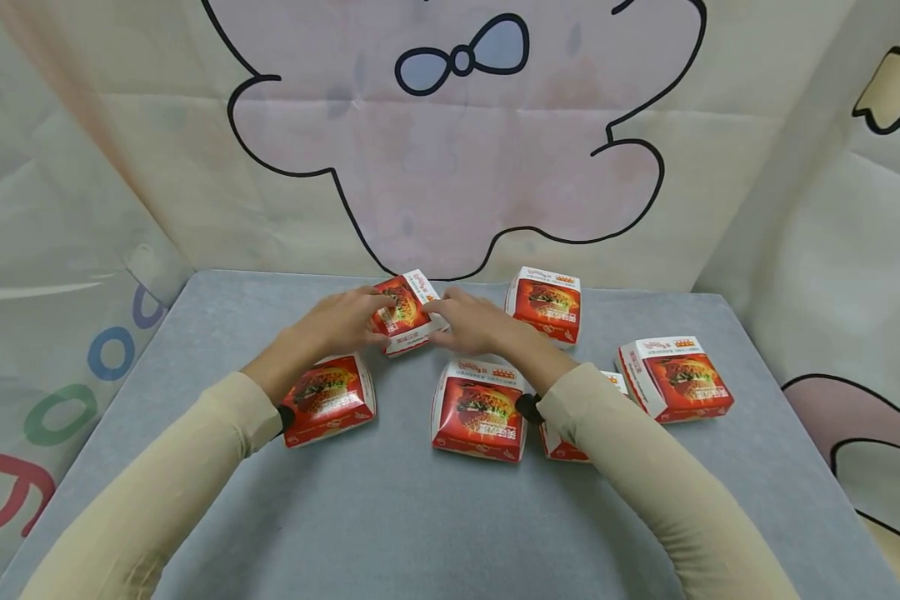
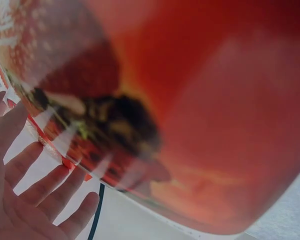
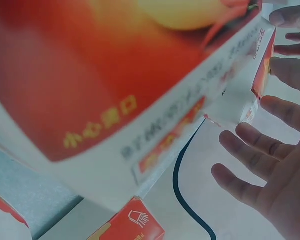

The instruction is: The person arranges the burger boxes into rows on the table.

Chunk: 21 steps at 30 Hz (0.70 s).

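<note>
A red and white burger box (image 1: 408,321), printed with a burger picture, sits turned at an angle near the table's back edge. My left hand (image 1: 348,321) is at its left side, fingertips at the box's edge. From the right, my right hand (image 1: 471,323) touches the opposite side. In the left wrist view, the left hand (image 2: 37,195) has its fingers spread and fairly straight; a nearer burger box (image 2: 215,125) fills most of that view. The right wrist view shows the right hand (image 3: 270,160) with fingers spread too, beside another large box (image 3: 80,85).
Matching boxes lie around: one under the left wrist (image 1: 328,398), one front centre (image 1: 482,412), one partly hidden by the right sleeve (image 1: 562,447), one at the right (image 1: 686,382), one at the back (image 1: 546,304). A printed curtain (image 1: 435,167) stands behind the grey table (image 1: 390,517).
</note>
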{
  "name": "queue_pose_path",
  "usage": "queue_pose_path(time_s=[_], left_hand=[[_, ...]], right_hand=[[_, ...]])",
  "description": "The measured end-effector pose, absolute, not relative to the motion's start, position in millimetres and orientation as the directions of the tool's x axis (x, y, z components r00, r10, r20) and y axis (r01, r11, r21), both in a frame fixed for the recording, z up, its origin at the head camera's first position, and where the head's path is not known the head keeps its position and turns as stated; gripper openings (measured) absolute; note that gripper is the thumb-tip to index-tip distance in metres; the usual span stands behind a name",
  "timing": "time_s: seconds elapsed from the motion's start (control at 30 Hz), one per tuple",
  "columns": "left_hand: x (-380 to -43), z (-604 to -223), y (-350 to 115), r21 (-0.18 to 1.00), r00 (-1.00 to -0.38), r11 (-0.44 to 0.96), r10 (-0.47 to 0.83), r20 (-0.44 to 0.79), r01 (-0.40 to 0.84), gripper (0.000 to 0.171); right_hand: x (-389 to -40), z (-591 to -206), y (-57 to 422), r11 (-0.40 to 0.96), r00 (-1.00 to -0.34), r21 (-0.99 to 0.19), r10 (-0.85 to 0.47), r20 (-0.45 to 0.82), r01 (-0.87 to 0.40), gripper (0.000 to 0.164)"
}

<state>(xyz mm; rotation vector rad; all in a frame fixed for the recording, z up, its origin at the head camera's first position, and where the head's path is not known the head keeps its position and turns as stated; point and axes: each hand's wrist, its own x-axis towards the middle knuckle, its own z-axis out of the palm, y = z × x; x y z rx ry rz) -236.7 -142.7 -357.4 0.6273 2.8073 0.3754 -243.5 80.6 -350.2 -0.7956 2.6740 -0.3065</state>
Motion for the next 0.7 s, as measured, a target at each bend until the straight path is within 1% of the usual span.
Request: queue_pose_path(time_s=[0.23, 0.33, 0.47, 0.57, 0.7], left_hand=[[-237, -356, -144, 0.310, -0.870, 0.866, 0.459, -0.183, 0.392, 0.061], [-237, -356, -146, 0.312, -0.861, 0.861, 0.471, -0.191, 0.402, 0.060], [-239, -353, -147, 0.330, -0.839, 0.852, 0.491, -0.236, 0.407, 0.060], [-240, -349, -148, 0.358, -0.816, 0.838, 0.514, -0.265, 0.411, 0.059], [-242, -344, -149, 0.391, -0.800, 0.820, 0.537, -0.269, 0.419, 0.061]], right_hand=[[-248, -347, 83, 0.807, -0.786, -0.363, -0.566, -0.249, -0.467, 0.062], [-250, -347, 83, 0.784, -0.764, -0.379, -0.597, -0.243, -0.492, 0.059], [-251, -350, 82, 0.765, -0.734, -0.370, -0.629, -0.256, -0.527, 0.056], [-249, -350, 81, 0.770, -0.732, -0.367, -0.625, -0.272, -0.522, 0.058], [-245, -350, 80, 0.774, -0.739, -0.379, -0.617, -0.271, -0.507, 0.058]])
